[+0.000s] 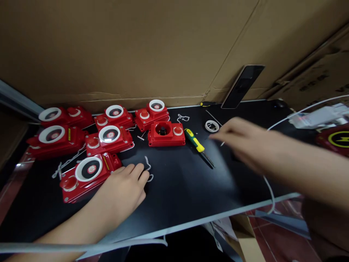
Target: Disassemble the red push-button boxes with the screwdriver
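My left hand (124, 191) lies on the black table at the right end of the nearest red alarm unit (76, 187), fingers curled together. White string (149, 171) shows beside its fingertips; whatever is under the fingers is hidden. My right hand (240, 140), smeared by motion, is over the table at the right, near a white ring (212, 126) with small metal pieces inside. A thin pale piece shows below its fingers; I cannot tell whether it is held. Between the hands are a yellow-green screwdriver (195, 141) and a red unit (167, 139) with its round opening uncovered.
Several red alarm units (110, 140) with white horn rims stand at the left. A phone (242, 86) leans on the cardboard (163, 47) behind, near a small screwdriver (207, 104). White cable (269, 191) hangs over the table edge at right. Clear plastic packaging (319, 116) lies far right.
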`<state>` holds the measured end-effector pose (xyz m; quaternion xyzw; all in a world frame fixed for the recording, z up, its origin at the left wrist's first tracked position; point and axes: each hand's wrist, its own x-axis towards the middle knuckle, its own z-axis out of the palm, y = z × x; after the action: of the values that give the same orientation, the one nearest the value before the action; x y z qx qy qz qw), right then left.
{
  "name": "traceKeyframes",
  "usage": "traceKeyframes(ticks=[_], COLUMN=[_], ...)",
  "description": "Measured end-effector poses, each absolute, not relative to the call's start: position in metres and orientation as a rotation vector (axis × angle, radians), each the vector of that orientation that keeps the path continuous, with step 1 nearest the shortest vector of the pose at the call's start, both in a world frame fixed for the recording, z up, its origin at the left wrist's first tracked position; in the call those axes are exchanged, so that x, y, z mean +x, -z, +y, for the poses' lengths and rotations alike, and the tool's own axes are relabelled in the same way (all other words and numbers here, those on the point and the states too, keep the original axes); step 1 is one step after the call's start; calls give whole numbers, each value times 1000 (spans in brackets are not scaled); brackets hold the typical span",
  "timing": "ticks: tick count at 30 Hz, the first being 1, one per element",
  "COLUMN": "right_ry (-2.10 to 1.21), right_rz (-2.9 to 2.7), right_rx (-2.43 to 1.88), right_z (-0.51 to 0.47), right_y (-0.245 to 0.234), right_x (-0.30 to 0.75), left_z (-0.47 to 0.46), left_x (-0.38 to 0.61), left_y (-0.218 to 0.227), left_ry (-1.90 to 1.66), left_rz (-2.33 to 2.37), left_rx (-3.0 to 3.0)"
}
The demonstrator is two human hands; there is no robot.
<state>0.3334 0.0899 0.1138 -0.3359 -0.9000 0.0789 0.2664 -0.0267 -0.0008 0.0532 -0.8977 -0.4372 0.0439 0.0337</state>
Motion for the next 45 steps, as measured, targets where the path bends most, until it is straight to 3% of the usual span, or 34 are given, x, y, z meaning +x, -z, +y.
traceKeyframes(ticks=[4,7,14,20,30,37,45], right_ry=[251,389,282,188,123,132,-65], right_rz=[-2602,-2522,-2544,-2587,-2384,-2295,-2454], right_rx=[-1166,-1434,-1597,-1738,-1652,-1518,-1383], right_z=[154,191,221,225,215,207,197], right_y=[-137,-125,-57,-33,-44,-58,-68], right_x=[380,378,371,378,374,365,359], left_z=[-2,-1,-5,-9,-11,6,13], left_x=[-28,-26,-18,-18,-18,-32,-65], left_y=[-45,-41,-38,-34,-34,-55,-96], left_ry=[-30,43,224,323,276,643,373], left_rz=[-1255,-1246,-1089,-1031,-845,-1066,-1273], left_rx=[-2710,-2699,-2849,-2980,-3205,-2879,-2475])
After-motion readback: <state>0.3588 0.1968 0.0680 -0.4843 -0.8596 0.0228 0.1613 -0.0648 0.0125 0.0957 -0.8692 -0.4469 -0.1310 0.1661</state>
